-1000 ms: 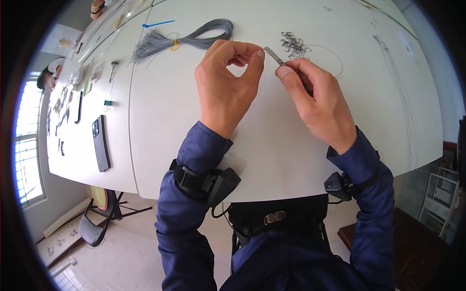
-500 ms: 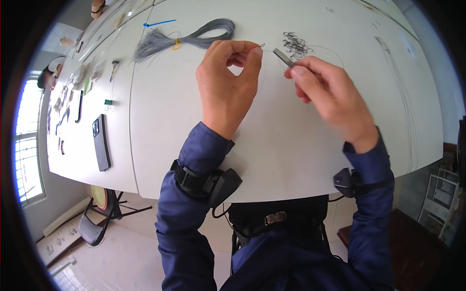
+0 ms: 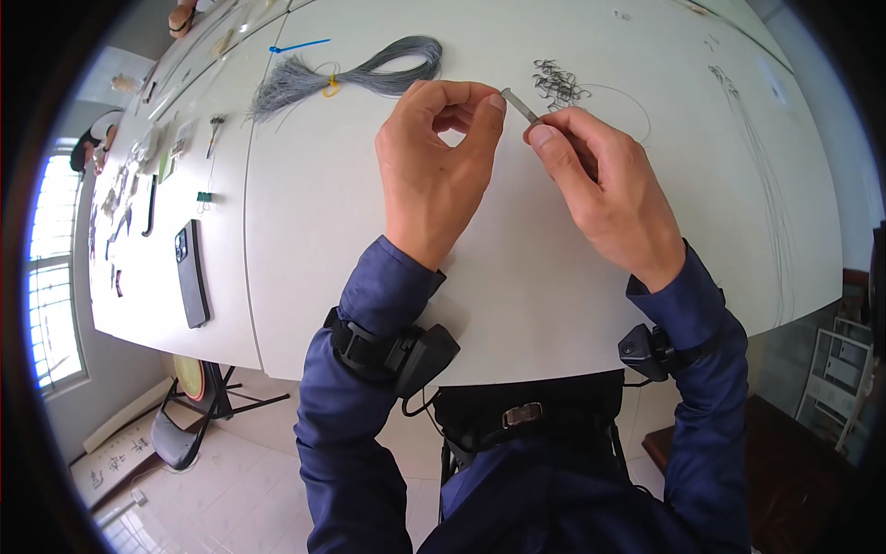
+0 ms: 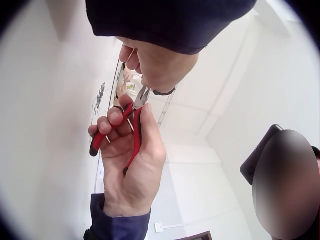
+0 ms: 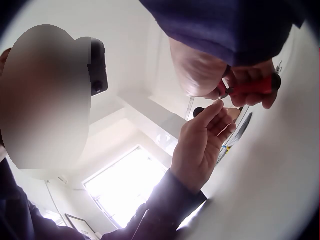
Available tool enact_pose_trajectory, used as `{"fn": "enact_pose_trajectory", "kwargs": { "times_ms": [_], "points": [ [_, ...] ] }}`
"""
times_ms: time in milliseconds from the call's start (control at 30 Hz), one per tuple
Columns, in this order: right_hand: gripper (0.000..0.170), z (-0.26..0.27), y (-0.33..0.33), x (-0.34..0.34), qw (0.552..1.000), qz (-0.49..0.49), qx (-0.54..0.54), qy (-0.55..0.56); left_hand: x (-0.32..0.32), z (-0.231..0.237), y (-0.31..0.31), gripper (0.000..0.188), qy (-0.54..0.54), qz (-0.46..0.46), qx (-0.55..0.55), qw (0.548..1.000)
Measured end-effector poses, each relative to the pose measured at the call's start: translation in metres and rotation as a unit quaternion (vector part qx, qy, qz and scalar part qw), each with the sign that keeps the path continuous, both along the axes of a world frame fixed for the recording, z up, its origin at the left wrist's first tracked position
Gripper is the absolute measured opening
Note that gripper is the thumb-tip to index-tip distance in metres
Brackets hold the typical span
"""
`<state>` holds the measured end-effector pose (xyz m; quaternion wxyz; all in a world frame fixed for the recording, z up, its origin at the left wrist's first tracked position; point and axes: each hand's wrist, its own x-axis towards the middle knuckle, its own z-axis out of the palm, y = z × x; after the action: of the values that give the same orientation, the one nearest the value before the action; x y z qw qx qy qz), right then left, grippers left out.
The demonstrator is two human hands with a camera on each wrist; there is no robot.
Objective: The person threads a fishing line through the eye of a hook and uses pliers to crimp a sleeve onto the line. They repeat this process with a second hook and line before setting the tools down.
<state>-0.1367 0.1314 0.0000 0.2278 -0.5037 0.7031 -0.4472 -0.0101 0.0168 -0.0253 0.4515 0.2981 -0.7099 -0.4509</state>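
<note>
In the head view my left hand (image 3: 438, 152) has thumb and index fingertip pinched together on a thin wire, mostly hidden between them. My right hand (image 3: 614, 194) grips a pair of pliers (image 3: 520, 105) whose metal nose reaches right to those left fingertips. Red handles of the pliers (image 4: 136, 140) show in the left wrist view, with the right fingers curled around them. A small pile of dark bent wire pieces (image 3: 558, 85) lies beyond the pliers. Behind the left hand is a bundle of grey wires (image 3: 397, 63) bound with a yellow tie (image 3: 331, 86).
A blue zip tie (image 3: 300, 45) lies past the bundle. A phone (image 3: 192, 272) and a green clip (image 3: 205, 197) are on the table's left side. Long thin wires (image 3: 761, 175) stretch along the right side. Another person (image 3: 95, 143) is at the far left.
The pliers first drew away to the right from the left fingertips, baring a small wire loop there, then came back to them. The left hand stayed almost in place.
</note>
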Motion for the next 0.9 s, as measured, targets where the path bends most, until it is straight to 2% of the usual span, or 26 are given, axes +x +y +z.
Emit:
{"fn": "enact_pose_trajectory", "kwargs": {
  "times_ms": [300, 700, 900],
  "points": [
    [0.036, 0.0038, 0.0010, 0.0043, 0.999, -0.011, -0.009, 0.033, 0.0004, 0.0005, 0.0002, 0.014, 0.003, 0.000, 0.014, 1.000],
    [0.034, 0.0007, 0.0000, 0.0030, 1.000, -0.014, 0.006, -0.007, 0.0009, 0.0010, 0.0003, 0.014, 0.001, 0.006, 0.020, 1.000],
    [0.034, 0.0032, 0.0001, 0.0047, 1.000, -0.012, 0.013, 0.016, 0.0002, -0.0005, -0.0005, 0.013, 0.000, 0.003, 0.014, 1.000]
  ]
}}
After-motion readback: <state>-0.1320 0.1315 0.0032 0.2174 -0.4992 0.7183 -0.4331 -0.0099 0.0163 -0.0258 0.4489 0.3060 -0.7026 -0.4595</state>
